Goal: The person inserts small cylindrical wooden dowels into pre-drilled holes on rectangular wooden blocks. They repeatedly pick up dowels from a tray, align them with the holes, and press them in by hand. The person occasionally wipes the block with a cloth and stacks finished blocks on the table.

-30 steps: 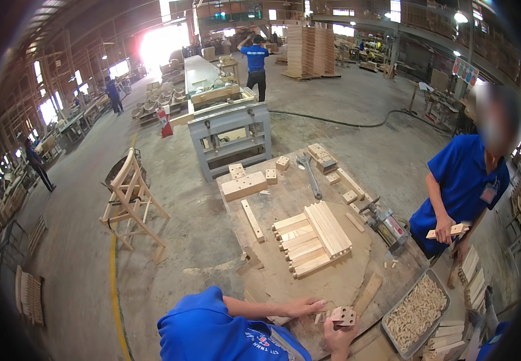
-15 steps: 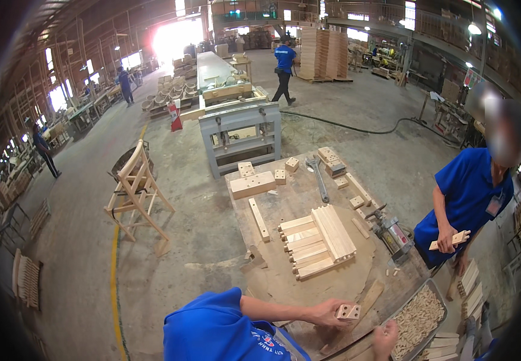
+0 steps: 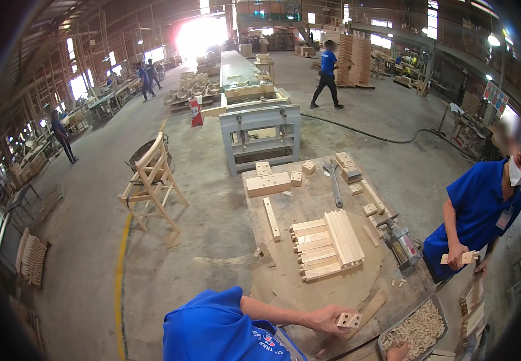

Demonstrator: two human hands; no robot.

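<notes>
My left hand (image 3: 326, 319) is closed around wooden pieces with drilled holes (image 3: 349, 320), their ends facing up, above the near part of the workbench (image 3: 278, 280). At the lower edge, my right hand (image 3: 398, 351) is at the near side of a grey tray (image 3: 446, 328) heaped with short wooden dowels (image 3: 420, 325). Its fingers are bent together among the dowels; what they pinch, if anything, is too small to make out. Beyond my left hand lies a neat stack of wooden bars (image 3: 326, 243), with dowels sticking out at the left ends of several.
Drilled blocks (image 3: 269, 184), a wrench (image 3: 334, 183) and a metal clamping device (image 3: 403, 245) lie on the bench. At right a co-worker (image 3: 477, 210) in blue holds a wooden piece (image 3: 460, 258). A wooden chair frame (image 3: 152, 180) stands left; a grey machine (image 3: 260, 138) is ahead.
My right hand has moved right and down into the dowel tray. My left hand keeps its hold on the wooden pieces. The view has shifted, and a person walking at the back has turned.
</notes>
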